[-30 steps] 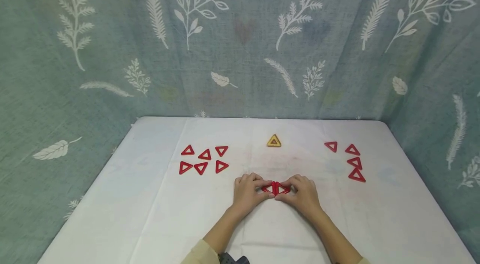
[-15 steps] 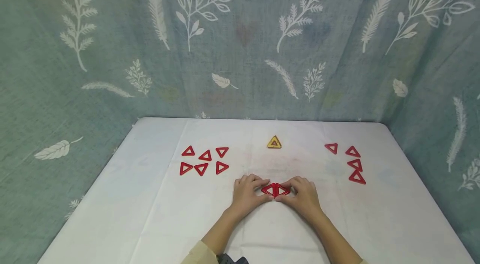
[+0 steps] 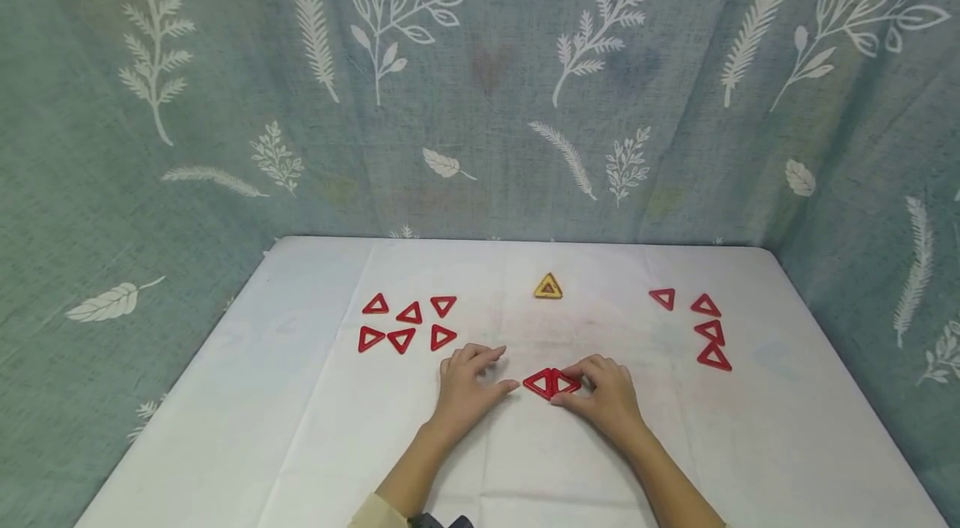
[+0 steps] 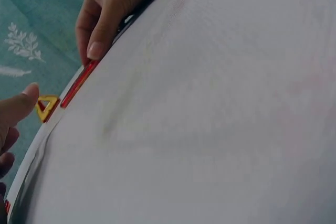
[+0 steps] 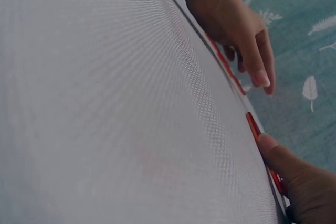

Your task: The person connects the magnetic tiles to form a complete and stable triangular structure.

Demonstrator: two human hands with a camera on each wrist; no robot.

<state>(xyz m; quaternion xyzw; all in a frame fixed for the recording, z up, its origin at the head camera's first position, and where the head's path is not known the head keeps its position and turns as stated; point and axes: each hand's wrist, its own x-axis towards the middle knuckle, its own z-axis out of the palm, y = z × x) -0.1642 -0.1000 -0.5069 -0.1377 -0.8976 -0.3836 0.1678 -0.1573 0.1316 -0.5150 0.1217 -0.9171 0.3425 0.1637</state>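
Two red triangle frames meet side to side on the table in front of me, the left triangle [image 3: 538, 383] pointing left and the right triangle [image 3: 566, 382] pointing right. My right hand [image 3: 609, 395] pinches the right triangle between thumb and fingers. Left of the pair, my left hand [image 3: 468, 386] is apart from it, thumb and index finger spread with nothing between them. In the left wrist view the red triangles [image 4: 79, 85] look like a thin strip beneath the right hand's fingertips.
Several loose red triangles [image 3: 401, 340] lie at the left, and several more red triangles [image 3: 714, 356] at the right. A yellow triangle [image 3: 548, 286] with a smaller one inside lies farther back. Behind the white table [image 3: 300, 428] hangs a leaf-patterned green curtain [image 3: 487, 112].
My left hand has released the left triangle and moved away to the left, its thumb and index finger spreading. The right hand and the joined pair have stayed put.
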